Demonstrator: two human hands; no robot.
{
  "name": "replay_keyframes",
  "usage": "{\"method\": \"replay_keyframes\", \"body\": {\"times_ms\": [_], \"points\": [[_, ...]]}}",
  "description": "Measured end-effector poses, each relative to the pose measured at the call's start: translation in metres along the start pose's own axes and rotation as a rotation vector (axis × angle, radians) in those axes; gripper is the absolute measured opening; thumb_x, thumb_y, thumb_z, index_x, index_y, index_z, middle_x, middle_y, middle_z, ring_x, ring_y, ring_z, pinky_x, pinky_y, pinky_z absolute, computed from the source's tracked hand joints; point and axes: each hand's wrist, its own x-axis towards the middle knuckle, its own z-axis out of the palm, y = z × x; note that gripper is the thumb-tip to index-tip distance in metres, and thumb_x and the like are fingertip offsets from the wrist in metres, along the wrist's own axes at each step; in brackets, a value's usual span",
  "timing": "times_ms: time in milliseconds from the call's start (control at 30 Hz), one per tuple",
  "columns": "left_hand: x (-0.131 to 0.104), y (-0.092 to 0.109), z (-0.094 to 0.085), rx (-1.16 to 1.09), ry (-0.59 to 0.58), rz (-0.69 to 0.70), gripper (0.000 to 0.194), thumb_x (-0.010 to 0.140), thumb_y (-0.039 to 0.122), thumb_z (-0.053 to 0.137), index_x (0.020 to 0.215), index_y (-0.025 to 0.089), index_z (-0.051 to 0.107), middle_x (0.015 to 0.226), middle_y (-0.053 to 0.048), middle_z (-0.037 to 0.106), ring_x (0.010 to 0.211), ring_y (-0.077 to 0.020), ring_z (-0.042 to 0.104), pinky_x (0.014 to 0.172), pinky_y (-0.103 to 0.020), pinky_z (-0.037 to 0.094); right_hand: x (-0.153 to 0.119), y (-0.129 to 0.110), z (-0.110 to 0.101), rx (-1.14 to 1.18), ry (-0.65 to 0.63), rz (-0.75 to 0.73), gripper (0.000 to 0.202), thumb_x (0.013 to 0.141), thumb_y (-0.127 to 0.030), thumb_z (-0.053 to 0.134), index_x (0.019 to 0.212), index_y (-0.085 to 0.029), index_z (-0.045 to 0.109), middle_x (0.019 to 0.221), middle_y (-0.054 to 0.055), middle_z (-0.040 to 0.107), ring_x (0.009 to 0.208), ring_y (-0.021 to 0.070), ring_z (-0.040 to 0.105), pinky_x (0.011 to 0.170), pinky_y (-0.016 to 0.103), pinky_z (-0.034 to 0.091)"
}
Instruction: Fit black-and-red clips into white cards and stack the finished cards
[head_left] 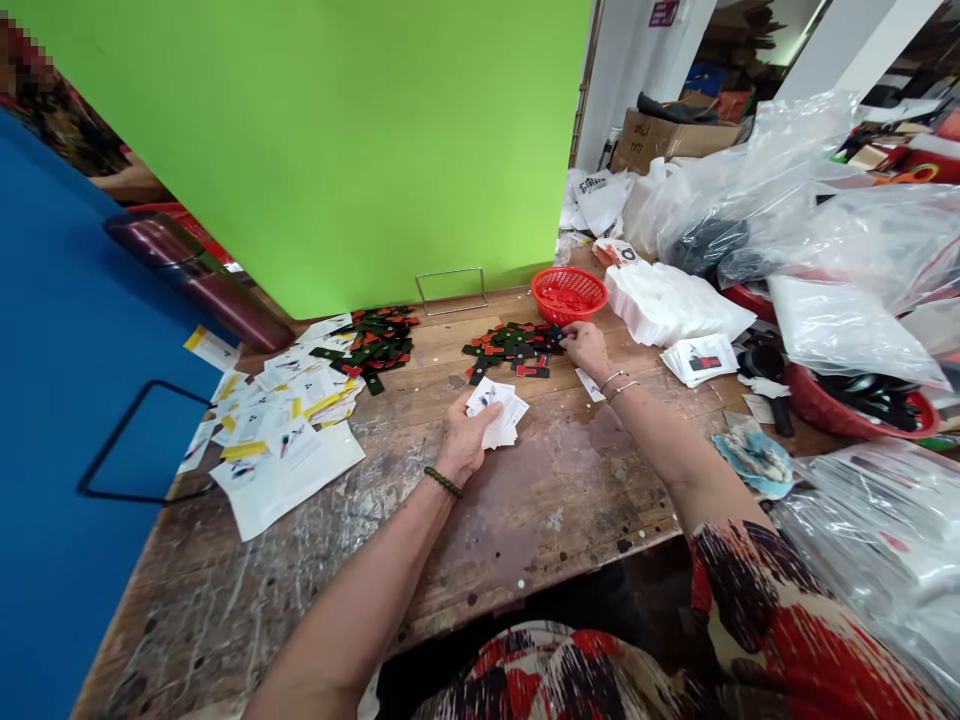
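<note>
My left hand (461,435) is closed on a small fanned stack of white printed cards (499,412), the thumb lying across their face. Farther back, my right hand (589,348) has its fingers pinched at a small dark flat piece (556,337), at the right edge of a pile of black and red flat pieces (510,345). Just behind that hand stands a red plastic basket (568,312) with red pieces inside. A white slip (590,385) lies under my right wrist.
Loose white and yellow cards (277,410) cover the table's left side, beside another black and red pile (375,345). Green (360,150) and blue (60,330) panels border the table. White stacks (675,305), plastic bags (832,240) and a red basin (855,405) crowd the right.
</note>
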Motion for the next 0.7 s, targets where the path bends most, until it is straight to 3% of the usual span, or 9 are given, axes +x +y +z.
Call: {"method": "replay_keyframes", "body": {"times_ms": [167, 333, 433, 533, 600, 700], "points": [[0.001, -0.002, 0.000, -0.017, 0.016, 0.020, 0.059, 0.032, 0.022, 0.093, 0.084, 0.014, 0.068, 0.075, -0.004, 0.073, 0.060, -0.0182, 0.067, 0.060, -0.033, 0.056, -0.011, 0.014, -0.030, 0.030, 0.006, 0.092, 0.023, 0.080, -0.025, 0.057, 0.088, -0.013, 0.075, 0.077, 0.008, 0.072, 0.074, 0.0187, 0.066, 0.068, 0.026, 0.049], [0.000, -0.003, 0.004, -0.015, 0.028, 0.028, 0.055, 0.034, 0.019, 0.091, 0.083, 0.014, 0.068, 0.077, -0.004, 0.073, 0.062, -0.0181, 0.067, 0.061, -0.033, 0.055, -0.059, 0.040, -0.057, 0.029, -0.070, 0.135, 0.017, 0.078, -0.027, 0.061, 0.077, -0.014, 0.071, 0.058, 0.002, 0.064, 0.055, 0.0155, 0.058, 0.054, 0.024, 0.043], [0.000, -0.003, 0.005, 0.013, 0.028, 0.042, 0.051, 0.035, 0.020, 0.090, 0.080, 0.014, 0.067, 0.075, -0.003, 0.072, 0.062, -0.0180, 0.066, 0.063, -0.033, 0.055, -0.089, 0.045, -0.056, 0.012, -0.046, 0.094, 0.018, 0.076, -0.024, 0.065, 0.090, -0.015, 0.071, 0.077, 0.005, 0.070, 0.072, 0.0185, 0.063, 0.065, 0.026, 0.047], [-0.002, -0.003, 0.005, 0.028, 0.027, 0.055, 0.052, 0.035, 0.020, 0.090, 0.080, 0.014, 0.067, 0.074, -0.003, 0.071, 0.062, -0.0182, 0.066, 0.063, -0.034, 0.055, -0.109, 0.042, -0.047, -0.078, 0.072, -0.090, 0.025, 0.082, -0.030, 0.062, 0.103, -0.018, 0.069, 0.103, 0.010, 0.068, 0.098, 0.0240, 0.060, 0.084, 0.034, 0.048], [-0.004, -0.003, 0.006, 0.032, 0.031, 0.064, 0.052, 0.034, 0.019, 0.089, 0.080, 0.013, 0.067, 0.074, -0.003, 0.071, 0.061, -0.0180, 0.066, 0.061, -0.033, 0.055, -0.116, 0.042, -0.041, -0.152, 0.100, -0.195, 0.026, 0.087, -0.034, 0.057, 0.106, -0.019, 0.068, 0.107, 0.013, 0.064, 0.105, 0.0264, 0.056, 0.091, 0.037, 0.047], [-0.006, -0.005, 0.008, 0.037, 0.041, 0.072, 0.050, 0.034, 0.018, 0.088, 0.079, 0.014, 0.067, 0.072, -0.003, 0.072, 0.059, -0.0170, 0.065, 0.057, -0.030, 0.054, -0.116, 0.049, -0.040, -0.218, 0.075, -0.205, 0.027, 0.091, -0.030, 0.051, 0.108, -0.016, 0.067, 0.106, 0.015, 0.062, 0.106, 0.0283, 0.054, 0.095, 0.040, 0.044]]}}
